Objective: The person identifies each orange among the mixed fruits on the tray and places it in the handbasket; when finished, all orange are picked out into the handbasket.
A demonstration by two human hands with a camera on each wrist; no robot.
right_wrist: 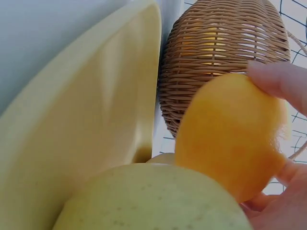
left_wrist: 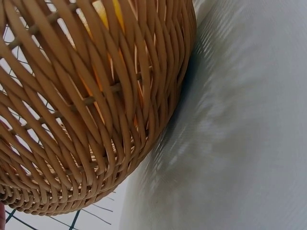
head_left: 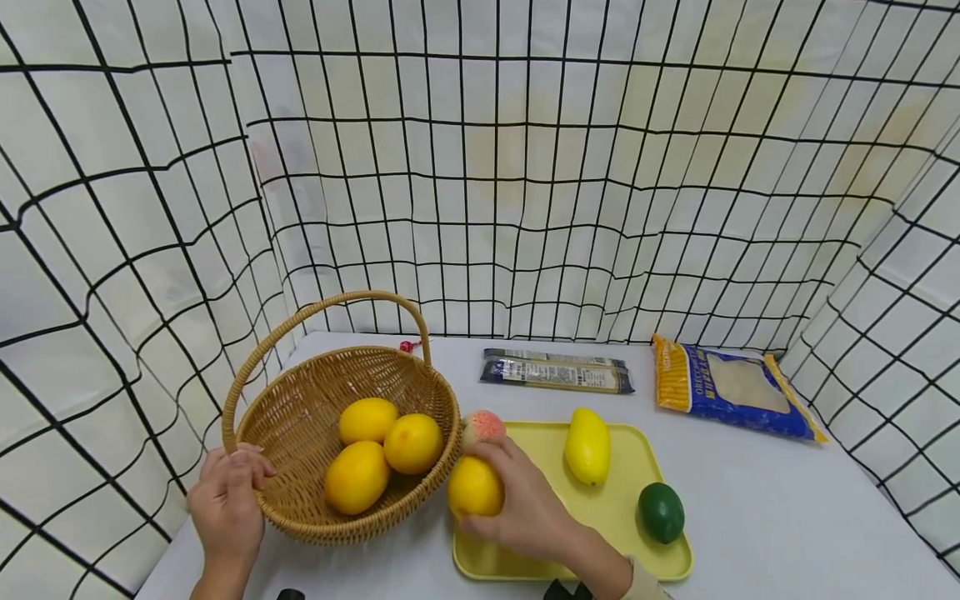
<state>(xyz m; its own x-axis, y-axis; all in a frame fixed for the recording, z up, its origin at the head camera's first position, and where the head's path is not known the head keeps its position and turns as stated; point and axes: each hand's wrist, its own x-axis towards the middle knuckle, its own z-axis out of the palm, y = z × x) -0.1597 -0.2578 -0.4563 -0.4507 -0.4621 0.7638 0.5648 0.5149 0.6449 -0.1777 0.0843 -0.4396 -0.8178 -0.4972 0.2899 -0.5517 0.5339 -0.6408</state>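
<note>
My right hand [head_left: 521,500] pinches a yellow-orange lemon [head_left: 476,487] between thumb and fingers, over the left side of the yellow tray [head_left: 480,562]. In the right wrist view that lemon [right_wrist: 230,136] overlaps the basket's woven side. With my left hand [head_left: 228,496] I grip the left rim of the wicker basket [head_left: 292,417], near the foot of its handle. Three similar lemons [head_left: 357,477] lie inside it. Just beyond my right fingers is a pinkish peach [head_left: 485,426]. A pale green speckled fruit [right_wrist: 153,201] sits close below my right wrist, hidden by the hand in the head view.
On the tray lie a long yellow fruit [head_left: 587,447] and a dark green avocado-shaped fruit [head_left: 661,512]. Behind stand a flat dark packet [head_left: 557,372] and a blue-and-yellow pasta bag [head_left: 731,387]. Black wire grid panels [head_left: 525,183] enclose the white table's back and sides.
</note>
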